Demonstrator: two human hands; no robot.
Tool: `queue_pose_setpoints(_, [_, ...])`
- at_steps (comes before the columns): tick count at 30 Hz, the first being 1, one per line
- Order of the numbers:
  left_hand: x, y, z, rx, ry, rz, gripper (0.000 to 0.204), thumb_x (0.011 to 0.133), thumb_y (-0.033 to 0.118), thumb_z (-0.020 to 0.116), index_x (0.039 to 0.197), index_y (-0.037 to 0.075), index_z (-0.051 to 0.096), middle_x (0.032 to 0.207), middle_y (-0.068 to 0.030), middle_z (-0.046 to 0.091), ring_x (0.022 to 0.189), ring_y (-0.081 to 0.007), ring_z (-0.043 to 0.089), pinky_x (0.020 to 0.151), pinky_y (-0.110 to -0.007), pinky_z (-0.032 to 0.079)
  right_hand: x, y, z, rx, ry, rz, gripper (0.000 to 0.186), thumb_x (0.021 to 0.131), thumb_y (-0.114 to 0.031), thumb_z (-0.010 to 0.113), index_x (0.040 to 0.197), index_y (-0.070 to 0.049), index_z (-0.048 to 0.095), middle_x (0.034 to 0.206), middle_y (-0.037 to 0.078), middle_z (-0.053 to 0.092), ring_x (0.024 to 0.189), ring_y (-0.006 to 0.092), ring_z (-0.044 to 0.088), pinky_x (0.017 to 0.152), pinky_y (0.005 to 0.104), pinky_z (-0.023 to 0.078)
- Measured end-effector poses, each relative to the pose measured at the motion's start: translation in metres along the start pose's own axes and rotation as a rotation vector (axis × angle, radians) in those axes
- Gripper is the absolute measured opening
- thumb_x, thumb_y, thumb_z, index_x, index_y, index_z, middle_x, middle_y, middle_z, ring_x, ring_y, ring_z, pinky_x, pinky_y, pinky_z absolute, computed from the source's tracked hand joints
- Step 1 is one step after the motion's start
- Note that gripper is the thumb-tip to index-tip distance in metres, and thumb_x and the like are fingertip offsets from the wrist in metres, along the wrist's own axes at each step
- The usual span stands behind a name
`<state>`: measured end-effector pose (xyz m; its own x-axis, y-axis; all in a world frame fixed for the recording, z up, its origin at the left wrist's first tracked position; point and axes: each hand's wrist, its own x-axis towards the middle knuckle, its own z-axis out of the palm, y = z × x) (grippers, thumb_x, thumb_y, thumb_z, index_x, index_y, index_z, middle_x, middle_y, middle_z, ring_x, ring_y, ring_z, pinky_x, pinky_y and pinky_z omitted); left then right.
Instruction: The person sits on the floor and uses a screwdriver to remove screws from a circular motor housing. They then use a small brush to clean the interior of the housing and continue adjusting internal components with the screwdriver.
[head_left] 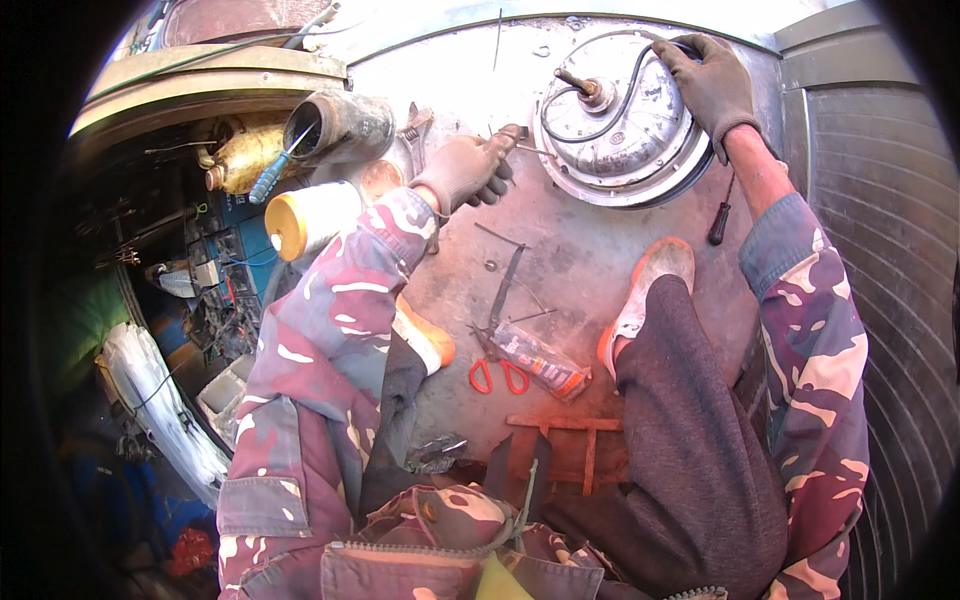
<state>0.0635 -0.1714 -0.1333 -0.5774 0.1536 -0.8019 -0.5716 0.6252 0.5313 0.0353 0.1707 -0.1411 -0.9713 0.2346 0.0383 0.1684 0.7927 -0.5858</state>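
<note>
A round silver hub motor (625,135) lies on the worn floor, its threaded axle stub (580,88) pointing up and a black cable (632,95) looping across its cover. My right hand (715,85), in a grey glove, curls over the motor's far right edge, fingers by the cable. To the left of the motor is my gloved left hand (465,172), closed around a slim tool whose thin metal shaft (535,150) points at the motor's rim. Its handle is mostly hidden, so its kind is unclear.
A dark-handled screwdriver (718,223) lies right of the motor. Between my feet are red-handled scissors (498,376) and a clear packet (540,358). Leftward stand a metal can (350,125) with a blue screwdriver (270,178), a yellow-lidded tub (310,218) and an adjustable wrench (415,130). A ribbed shutter (880,250) borders the right.
</note>
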Motion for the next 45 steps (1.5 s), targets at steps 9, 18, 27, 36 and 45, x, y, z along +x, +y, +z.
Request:
queue_pose_setpoints(9, [0.008, 0.013, 0.016, -0.195, -0.122, -0.112, 0.052, 0.109, 0.046, 0.052, 0.097, -0.001, 0.071, 0.083, -0.0133, 0.072, 0.063, -0.0204, 0.067, 0.053, -0.032, 0.052, -0.003, -0.003, 0.000, -0.024, 0.060, -0.016, 0.049, 0.094, -0.053, 0.073, 0.113, -0.009, 0.080, 0.114, 0.014, 0.076, 0.104, 0.0276, 0.074, 0.094, 0.0377, 0.055])
queue_pose_setpoints(18, [0.014, 0.009, -0.001, 1.110, 0.200, 1.121, 0.022, 0.098, 0.020, 0.066, 0.116, 0.010, 0.073, 0.109, -0.0112, 0.070, 0.098, -0.0364, 0.067, 0.086, -0.049, 0.051, -0.002, -0.002, 0.000, -0.019, 0.028, -0.014, 0.050, 0.094, -0.054, 0.072, 0.114, -0.009, 0.079, 0.114, 0.014, 0.077, 0.104, 0.0266, 0.074, 0.096, 0.0373, 0.056])
queue_pose_setpoints(27, [0.006, -0.001, 0.013, 0.028, 0.079, 0.156, 0.066, 0.103, 0.064, 0.056, 0.114, 0.001, 0.071, 0.099, -0.0134, 0.077, 0.085, -0.0263, 0.075, 0.071, -0.040, 0.059, -0.001, 0.000, 0.000, 0.009, 0.006, 0.024, 0.051, 0.094, -0.055, 0.072, 0.116, -0.009, 0.079, 0.115, 0.014, 0.077, 0.105, 0.0272, 0.074, 0.097, 0.0377, 0.056])
queue_pose_setpoints(36, [-0.016, 0.024, 0.034, -0.512, -0.258, -0.169, 0.062, 0.111, 0.053, 0.037, 0.123, -0.002, 0.063, 0.111, -0.0204, 0.073, 0.098, -0.0319, 0.075, 0.076, -0.042, 0.063, -0.005, -0.008, -0.004, 0.059, -0.003, 0.070, 0.053, 0.090, -0.056, 0.072, 0.112, -0.008, 0.080, 0.118, 0.018, 0.073, 0.109, 0.0313, 0.071, 0.099, 0.0400, 0.054])
queue_pose_setpoints(45, [-0.008, 0.021, 0.031, -0.578, -0.289, -0.208, 0.043, 0.112, 0.040, 0.045, 0.117, 0.003, 0.066, 0.107, -0.0145, 0.075, 0.091, -0.0264, 0.076, 0.072, -0.038, 0.064, -0.006, -0.007, -0.002, 0.089, 0.009, 0.060, 0.050, 0.090, -0.055, 0.073, 0.110, -0.010, 0.081, 0.113, 0.017, 0.075, 0.107, 0.0313, 0.071, 0.097, 0.0410, 0.054])
